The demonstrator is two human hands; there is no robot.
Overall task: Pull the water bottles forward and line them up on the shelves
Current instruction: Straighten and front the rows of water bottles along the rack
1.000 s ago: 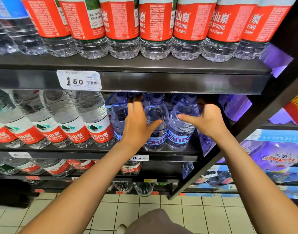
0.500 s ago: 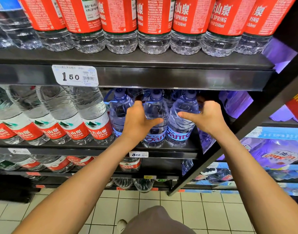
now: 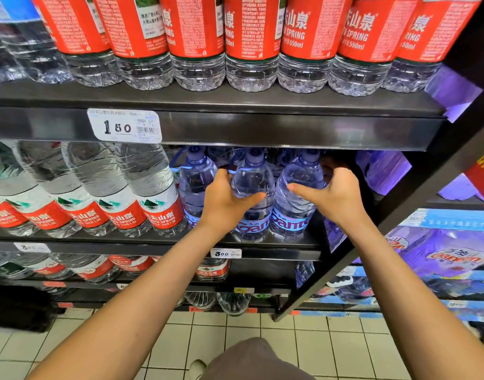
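Three blue-tinted water bottles with purple caps stand at the right end of the middle shelf (image 3: pixel 276 246). My left hand (image 3: pixel 225 200) grips the middle blue bottle (image 3: pixel 253 182), thumb across its front and fingers round its left side. My right hand (image 3: pixel 334 197) grips the right blue bottle (image 3: pixel 298 187), thumb on its front and fingers curled behind it. The left blue bottle (image 3: pixel 195 179) stands free beside my left hand. More blue bottles show dimly behind these.
Large clear bottles with red labels (image 3: pixel 158 198) fill the middle shelf to the left. A row of 550 ml red-label bottles (image 3: pixel 251 45) lines the upper shelf. A black upright post (image 3: pixel 399 215) bounds the shelf on the right. Price tags (image 3: pixel 124 126) hang on the shelf edges.
My left hand slid from between the left and middle blue bottles to wrap the middle one. The middle and right bottles have come slightly forward. My right hand keeps its hold.
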